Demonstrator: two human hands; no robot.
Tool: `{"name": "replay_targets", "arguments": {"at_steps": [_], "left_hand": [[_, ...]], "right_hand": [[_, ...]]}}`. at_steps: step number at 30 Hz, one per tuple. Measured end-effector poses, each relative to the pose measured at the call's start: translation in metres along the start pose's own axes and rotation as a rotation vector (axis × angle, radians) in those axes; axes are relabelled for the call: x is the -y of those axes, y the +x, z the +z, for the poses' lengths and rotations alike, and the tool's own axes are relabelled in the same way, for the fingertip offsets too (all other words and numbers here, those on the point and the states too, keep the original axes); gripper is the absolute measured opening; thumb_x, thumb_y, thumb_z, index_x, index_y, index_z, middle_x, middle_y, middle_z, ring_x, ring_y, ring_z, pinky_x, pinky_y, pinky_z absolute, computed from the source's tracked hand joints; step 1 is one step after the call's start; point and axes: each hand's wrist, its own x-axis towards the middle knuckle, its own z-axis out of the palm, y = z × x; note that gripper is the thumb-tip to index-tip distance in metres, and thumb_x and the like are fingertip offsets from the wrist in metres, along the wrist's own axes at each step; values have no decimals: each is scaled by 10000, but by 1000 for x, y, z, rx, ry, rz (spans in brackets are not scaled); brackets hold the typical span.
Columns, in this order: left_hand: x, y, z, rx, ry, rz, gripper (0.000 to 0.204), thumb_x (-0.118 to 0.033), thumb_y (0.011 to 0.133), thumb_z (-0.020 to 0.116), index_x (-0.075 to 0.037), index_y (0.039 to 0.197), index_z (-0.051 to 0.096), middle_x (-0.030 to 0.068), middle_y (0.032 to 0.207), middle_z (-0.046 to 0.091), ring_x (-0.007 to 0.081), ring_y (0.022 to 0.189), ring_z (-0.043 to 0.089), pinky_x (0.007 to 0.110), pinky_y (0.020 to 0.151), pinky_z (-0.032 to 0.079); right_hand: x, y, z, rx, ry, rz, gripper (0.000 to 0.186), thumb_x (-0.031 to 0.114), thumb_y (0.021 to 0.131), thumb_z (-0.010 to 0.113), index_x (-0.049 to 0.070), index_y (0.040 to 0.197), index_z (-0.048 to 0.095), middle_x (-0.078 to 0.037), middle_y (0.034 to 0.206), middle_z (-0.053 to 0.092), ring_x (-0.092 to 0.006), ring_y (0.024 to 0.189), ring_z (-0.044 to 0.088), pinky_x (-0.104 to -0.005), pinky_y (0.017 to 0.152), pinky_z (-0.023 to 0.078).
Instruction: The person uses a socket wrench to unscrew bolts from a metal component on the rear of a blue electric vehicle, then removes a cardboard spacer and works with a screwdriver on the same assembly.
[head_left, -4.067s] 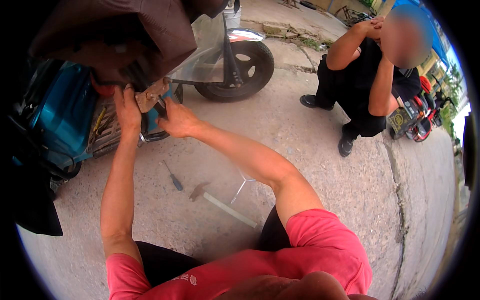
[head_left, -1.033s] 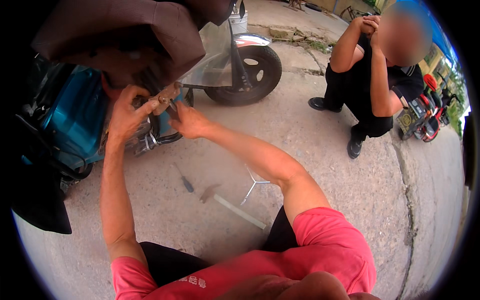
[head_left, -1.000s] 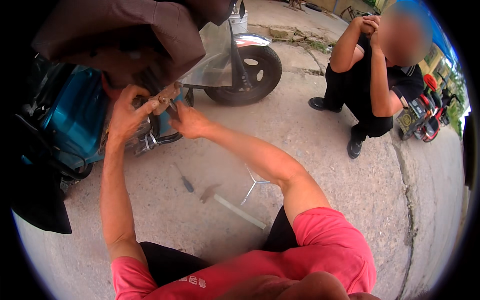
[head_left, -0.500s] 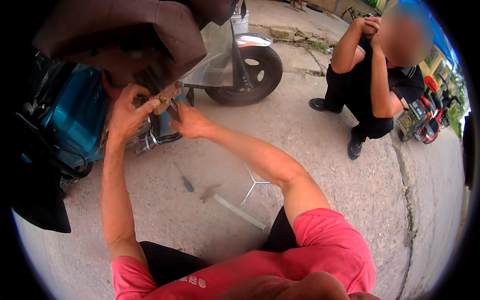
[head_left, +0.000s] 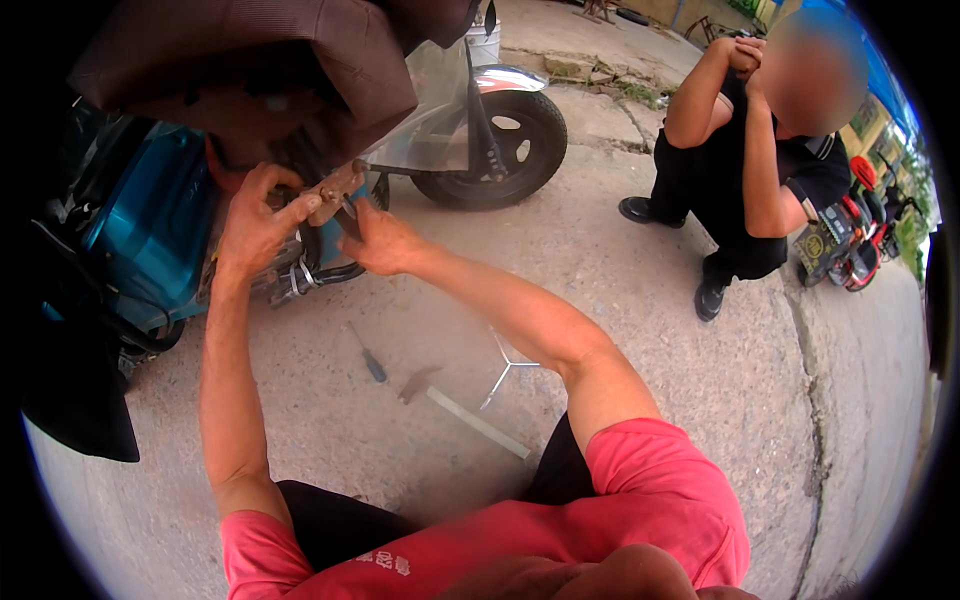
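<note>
A rusty, light-brown metal bracket (head_left: 345, 182) sits below the brown seat cover (head_left: 350, 60) of a blue three-wheeler or scooter (head_left: 150, 235). My left hand (head_left: 256, 225) grips the bracket's left end, thumb on its face near a bolt, other fingers curled behind. Close by on the right, my right hand (head_left: 383, 240) is closed round a dark hand tool (head_left: 349, 215) whose tip meets the bracket's lower edge. Its kind is mostly hidden by my fingers.
On the concrete lie a screwdriver (head_left: 373, 365), a hammer (head_left: 470, 420) with a pale handle, and a three-armed wrench (head_left: 510, 366). A front wheel (head_left: 515, 150) stands beyond. A person in black (head_left: 720, 200) squats at right, hands clasped. A red motorbike (head_left: 860, 240) is parked behind.
Both hands keep their hold on the bracket and the tool, with hardly any shift. The whole view moves very slightly.
</note>
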Motion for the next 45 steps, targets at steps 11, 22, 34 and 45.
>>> {"name": "replay_targets", "arguments": {"at_steps": [11, 22, 34, 45], "left_hand": [[0, 1, -2, 8, 22, 19, 457, -400, 843, 804, 7, 1007, 677, 79, 986, 609, 198, 917, 617, 342, 827, 510], [5, 1, 1, 3, 8, -1, 457, -399, 842, 809, 3, 1012, 674, 78, 994, 618, 197, 901, 631, 340, 807, 521], [2, 1, 4, -8, -23, -10, 408, -350, 850, 801, 5, 1000, 666, 73, 999, 611, 200, 921, 631, 330, 832, 522], [-1, -1, 2, -25, -25, -37, 396, -317, 804, 817, -1, 1002, 683, 96, 991, 627, 211, 900, 628, 347, 821, 517]], "right_hand": [[3, -2, -2, -3, 17, -2, 582, 345, 916, 666, -36, 1274, 410, -334, 1116, 677, -503, 1081, 653, -560, 947, 509], [-2, 1, 1, -2, 38, -17, 588, 347, 916, 669, -40, 1276, 410, -341, 1106, 676, -504, 1080, 654, -560, 944, 511], [3, -4, -6, 21, 41, 5, 561, 340, 927, 664, -37, 1262, 418, -339, 1128, 671, -506, 1081, 652, -567, 934, 508], [3, -1, 0, -26, 42, -2, 571, 330, 909, 671, -54, 1261, 437, -336, 1082, 676, -509, 1066, 648, -554, 917, 509]]}}
